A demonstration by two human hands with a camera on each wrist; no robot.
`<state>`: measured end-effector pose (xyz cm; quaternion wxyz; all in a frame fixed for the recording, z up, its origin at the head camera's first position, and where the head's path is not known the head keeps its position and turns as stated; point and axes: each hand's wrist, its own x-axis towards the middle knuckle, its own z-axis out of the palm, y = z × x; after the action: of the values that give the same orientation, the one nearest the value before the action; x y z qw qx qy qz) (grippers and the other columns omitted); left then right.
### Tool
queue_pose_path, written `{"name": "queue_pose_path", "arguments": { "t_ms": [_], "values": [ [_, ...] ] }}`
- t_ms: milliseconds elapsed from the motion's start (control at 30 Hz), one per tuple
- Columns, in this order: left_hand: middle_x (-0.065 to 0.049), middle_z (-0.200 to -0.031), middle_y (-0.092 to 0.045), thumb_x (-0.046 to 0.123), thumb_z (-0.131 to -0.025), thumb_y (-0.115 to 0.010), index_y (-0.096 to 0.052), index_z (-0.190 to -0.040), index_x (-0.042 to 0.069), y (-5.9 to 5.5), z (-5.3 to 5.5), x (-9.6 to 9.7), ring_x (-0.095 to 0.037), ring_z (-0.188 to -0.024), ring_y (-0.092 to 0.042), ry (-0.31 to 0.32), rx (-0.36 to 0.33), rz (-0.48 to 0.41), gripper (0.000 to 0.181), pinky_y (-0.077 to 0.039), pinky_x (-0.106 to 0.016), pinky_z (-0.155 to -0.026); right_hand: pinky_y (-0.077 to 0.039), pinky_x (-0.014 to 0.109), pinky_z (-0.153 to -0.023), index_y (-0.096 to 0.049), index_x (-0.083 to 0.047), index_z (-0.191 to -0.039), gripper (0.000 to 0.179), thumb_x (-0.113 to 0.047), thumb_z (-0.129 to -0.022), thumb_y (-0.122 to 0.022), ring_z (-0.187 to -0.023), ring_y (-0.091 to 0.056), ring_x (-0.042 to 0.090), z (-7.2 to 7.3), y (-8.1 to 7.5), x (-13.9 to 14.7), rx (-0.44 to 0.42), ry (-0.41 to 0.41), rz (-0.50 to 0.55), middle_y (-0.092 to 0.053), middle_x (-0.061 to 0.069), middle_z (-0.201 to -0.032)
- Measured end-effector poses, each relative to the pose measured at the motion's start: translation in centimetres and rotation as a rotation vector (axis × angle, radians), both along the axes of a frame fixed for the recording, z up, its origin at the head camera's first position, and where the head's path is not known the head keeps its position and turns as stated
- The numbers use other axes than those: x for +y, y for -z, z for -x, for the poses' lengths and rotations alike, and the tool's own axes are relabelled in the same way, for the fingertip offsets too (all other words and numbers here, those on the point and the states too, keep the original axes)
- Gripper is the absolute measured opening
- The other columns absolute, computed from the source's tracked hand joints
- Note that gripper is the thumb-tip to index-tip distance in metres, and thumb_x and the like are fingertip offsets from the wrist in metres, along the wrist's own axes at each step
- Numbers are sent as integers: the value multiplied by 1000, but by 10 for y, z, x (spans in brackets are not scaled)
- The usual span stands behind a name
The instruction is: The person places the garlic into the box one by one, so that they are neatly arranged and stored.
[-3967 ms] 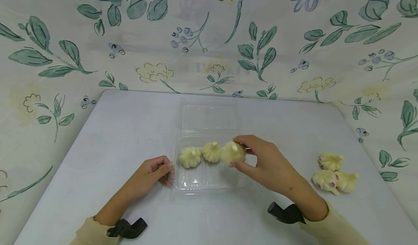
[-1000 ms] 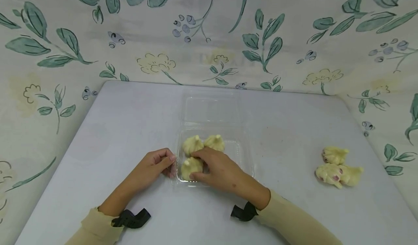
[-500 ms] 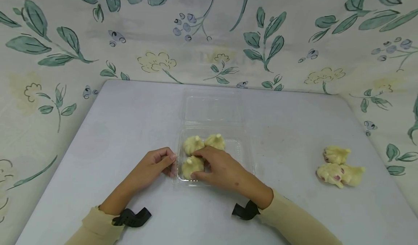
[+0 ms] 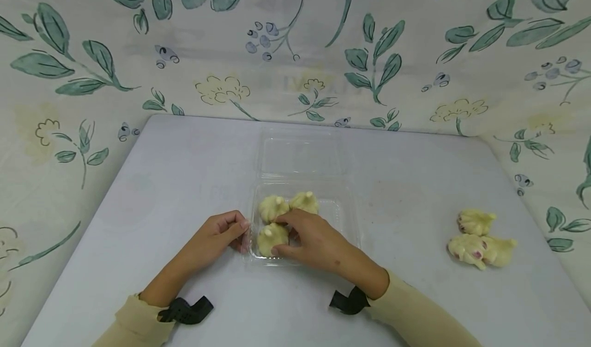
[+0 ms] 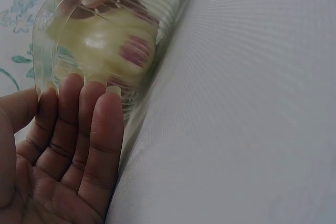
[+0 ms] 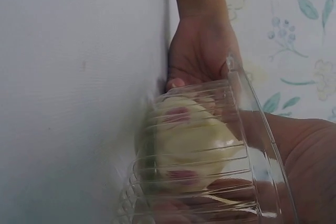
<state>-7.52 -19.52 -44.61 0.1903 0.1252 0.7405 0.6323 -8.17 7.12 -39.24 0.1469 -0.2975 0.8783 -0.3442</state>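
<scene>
A clear plastic clamshell container (image 4: 323, 234) lies opened on the table, its lid folded back away from me. Three pale yellow garlic bulbs sit in its left part: a back-left bulb (image 4: 273, 208), a back-middle bulb (image 4: 304, 201) and a front-left bulb (image 4: 271, 239). My right hand (image 4: 318, 239) grips the front-left bulb between thumb and fingers. With thumb and fingertips my left hand (image 4: 217, 236) pinches the container's left rim. Purple patches on a garlic bulb (image 5: 105, 40) show through the plastic wall in the left wrist view.
Three more garlic bulbs (image 4: 480, 242) with purplish marks lie clustered on the right side of the white table (image 4: 194, 172). A floral cloth (image 4: 295, 54) stands behind it and down the sides. Each wrist wears a black camera mount (image 4: 186, 311).
Four seconds ago three bulbs stood in a row, my right hand on the rightmost. Now two stand behind and one in front, gripped by my right hand, further left. Little differs over the last second.
</scene>
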Motion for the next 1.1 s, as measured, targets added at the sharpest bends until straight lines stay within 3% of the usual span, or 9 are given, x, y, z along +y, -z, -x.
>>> {"name": "queue_pose_path", "arguments": {
  "t_ms": [333,1100],
  "values": [
    [-12,-83,-65,16,-110,-56,-60,-94,-3,2,2,0,-19,-77,-67,2,10,-4,25,-62,-35,-71,-56,27,-83,-67,-12,-130,48,-29,-90,-86,-99,-67,13,-1,-2,3,-12,27,-5,-66,-6,-116],
    [-12,-84,-65,17,-110,-55,-60,-95,-3,3,1,0,-19,-77,-67,6,13,-5,25,-62,-35,-71,-56,40,-92,-66,-8,-134,54,-36,-91,-84,-110,-67,20,-2,-16,14,83,47,-85,-70,5,-125]
  ]
}}
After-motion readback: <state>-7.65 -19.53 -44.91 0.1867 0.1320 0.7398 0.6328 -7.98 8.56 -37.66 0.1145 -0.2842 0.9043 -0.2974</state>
